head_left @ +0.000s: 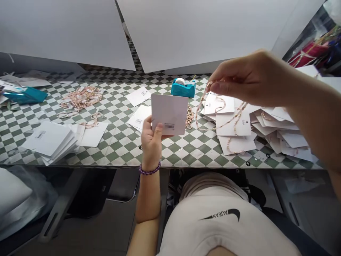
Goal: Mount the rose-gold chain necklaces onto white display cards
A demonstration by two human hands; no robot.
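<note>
My left hand (pixel 152 140) grips a square white card (pixel 169 112) by its lower left corner, with the barcode side facing me. Up and to the right, my right hand (pixel 237 80) pinches a beaded necklace (pixel 197 115), which hangs in a loop from the fingertips. Behind that loop lie white cards (pixel 234 124) with pink and gold bead strands on them. A small coil of beads (pixel 189 117) rests just right of the held card. The teal tape dispenser (pixel 183 88) stands behind the card.
A checkered table (pixel 119 142) carries a stack of white cards (pixel 48 138) at left and a tangled bead pile (pixel 84 96) behind it. Another teal dispenser (pixel 29 95) sits far left. Many carded strands (pixel 282 129) are heaped at right. White panels (pixel 207 32) rise behind.
</note>
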